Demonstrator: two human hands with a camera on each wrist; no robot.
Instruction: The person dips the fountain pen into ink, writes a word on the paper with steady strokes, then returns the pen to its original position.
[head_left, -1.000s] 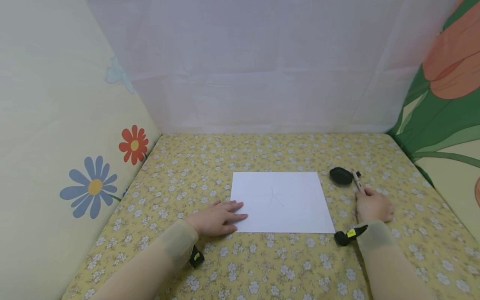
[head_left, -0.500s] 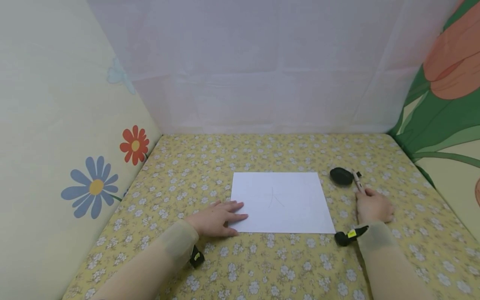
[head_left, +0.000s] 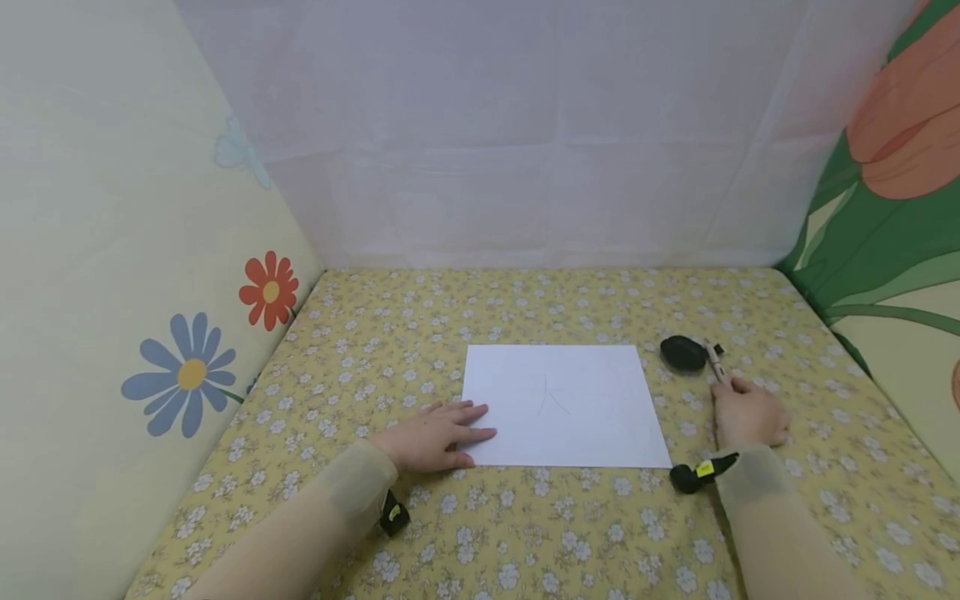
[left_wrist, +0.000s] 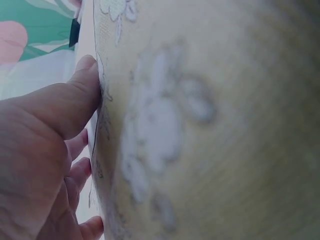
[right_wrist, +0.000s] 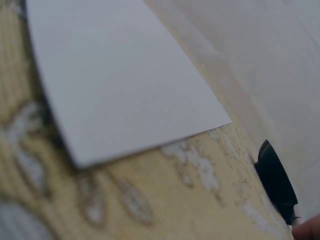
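Note:
A white sheet of paper [head_left: 585, 417] lies on the flowered cloth, with faint pencil-like strokes [head_left: 551, 398] near its middle. My left hand [head_left: 431, 437] rests with spread, straight fingers over the sheet's left edge; the left wrist view shows its thumb [left_wrist: 82, 92] at the table surface. To the right of the paper, my right hand [head_left: 750, 412] holds the near end of a slim pale pen [head_left: 717, 364] that has a small black part at its far end. Just left of the pen sits a black oval object [head_left: 682, 353]. In the right wrist view only a fingertip [right_wrist: 307, 229] shows, beside the black object.
The yellow flowered tablecloth [head_left: 525, 533] covers the table. A pale curtain [head_left: 525, 150] hangs at its far edge. Printed flower panels stand at the left [head_left: 67, 250] and right [head_left: 900, 242]. Black cameras are strapped at both wrists.

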